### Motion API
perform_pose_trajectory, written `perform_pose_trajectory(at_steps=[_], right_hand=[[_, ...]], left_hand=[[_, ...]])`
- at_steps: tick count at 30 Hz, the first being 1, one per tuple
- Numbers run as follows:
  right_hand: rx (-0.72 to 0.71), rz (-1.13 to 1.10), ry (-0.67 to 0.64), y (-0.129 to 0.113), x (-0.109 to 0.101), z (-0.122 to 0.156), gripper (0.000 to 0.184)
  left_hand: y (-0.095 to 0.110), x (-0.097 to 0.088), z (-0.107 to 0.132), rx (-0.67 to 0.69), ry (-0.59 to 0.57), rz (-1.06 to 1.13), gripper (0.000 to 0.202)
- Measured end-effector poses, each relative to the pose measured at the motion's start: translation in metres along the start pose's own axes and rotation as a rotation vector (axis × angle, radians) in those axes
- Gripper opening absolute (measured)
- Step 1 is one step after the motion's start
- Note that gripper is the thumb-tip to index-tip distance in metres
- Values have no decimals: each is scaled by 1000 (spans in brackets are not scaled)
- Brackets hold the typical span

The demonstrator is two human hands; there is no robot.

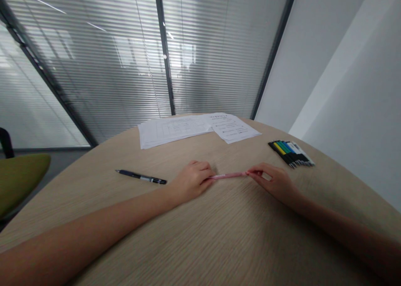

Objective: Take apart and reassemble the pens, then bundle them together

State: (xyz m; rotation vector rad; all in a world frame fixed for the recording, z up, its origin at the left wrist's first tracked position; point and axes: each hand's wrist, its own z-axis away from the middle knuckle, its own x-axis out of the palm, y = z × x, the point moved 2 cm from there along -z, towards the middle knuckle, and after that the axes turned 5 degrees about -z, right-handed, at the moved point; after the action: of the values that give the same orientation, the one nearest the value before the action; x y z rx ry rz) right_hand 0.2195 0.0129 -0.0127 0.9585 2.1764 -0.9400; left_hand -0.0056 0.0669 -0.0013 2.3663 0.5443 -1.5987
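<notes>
A slim pink pen [230,175] lies level between my two hands, just over the wooden table [194,231]. My left hand [196,177] is closed on its left end, with the fingers covering that tip. At the other end, my right hand [272,179] pinches the pen between thumb and fingertips. Left of my left hand rests a black pen [140,176] with a pale band, lying on the tabletop. Beyond my right hand is a row of pens [291,153] in black, yellow, green, blue and white, laid side by side.
Printed white papers [175,129] lie at the table's far edge, one sheet [234,129] overlapping at the right. A green chair [21,177] stands at the left. Behind the table are glass panels with blinds [125,69] and a white wall [354,89].
</notes>
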Motion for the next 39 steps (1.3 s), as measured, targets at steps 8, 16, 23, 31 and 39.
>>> perform_pose_trajectory(at_steps=[8, 16, 23, 31, 39], right_hand=[[-26, -91, -104, -1, 1, -2, 15], [-61, -112, -106, -4, -1, -4, 14], [60, -123, -72, 0, -1, -2, 15], [416, -441, -120, 7, 2, -3, 21], [359, -262, -236, 4, -3, -6, 28]], left_hand=[[1, -2, 0, -18, -4, -17, 21], [1, 0, 1, 27, -14, -4, 21], [1, -2, 1, 0, -7, -25, 21], [1, -3, 0, 8, -3, -10, 21], [1, -1, 2, 44, 20, 11, 22]])
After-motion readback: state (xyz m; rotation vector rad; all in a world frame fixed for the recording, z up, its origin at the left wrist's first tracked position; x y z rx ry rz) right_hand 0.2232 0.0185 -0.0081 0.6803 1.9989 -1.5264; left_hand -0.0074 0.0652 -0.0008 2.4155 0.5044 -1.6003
